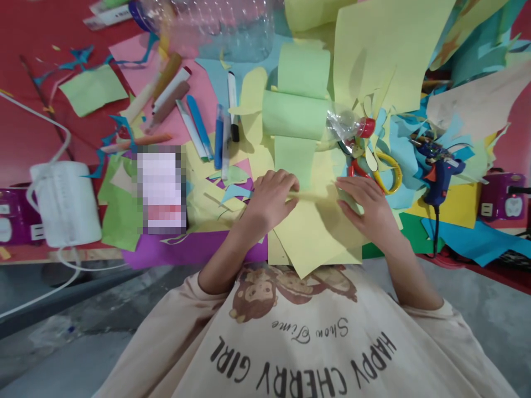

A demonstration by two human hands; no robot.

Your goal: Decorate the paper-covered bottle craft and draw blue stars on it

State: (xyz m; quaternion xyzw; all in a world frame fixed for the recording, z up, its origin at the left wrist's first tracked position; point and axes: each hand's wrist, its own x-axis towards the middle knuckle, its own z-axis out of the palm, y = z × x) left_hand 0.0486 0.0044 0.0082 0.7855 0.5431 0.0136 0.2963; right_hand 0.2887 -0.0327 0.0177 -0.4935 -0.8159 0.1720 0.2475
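Note:
A yellow paper sheet [315,226] lies in front of my body, its far edge curled up between my hands. My left hand [274,199] has its fingers bent around the left end of that curl, thumb underneath. On the other end, my right hand [365,207] holds the edge between fingers and thumb, with a little paper showing in the gap. Just beyond stands a clear plastic bottle with a red cap [367,127], its body wrapped in light green paper [294,115]. Red-handled and yellow-handled scissors [390,174] lie beside my right hand.
A phone [161,190] with a blurred screen lies left, near several markers [199,124] and paper scraps [236,190]. A white corded box [64,204] stands at far left. A blue glue gun [442,179] lies right. Another clear bottle [215,27] lies at the back.

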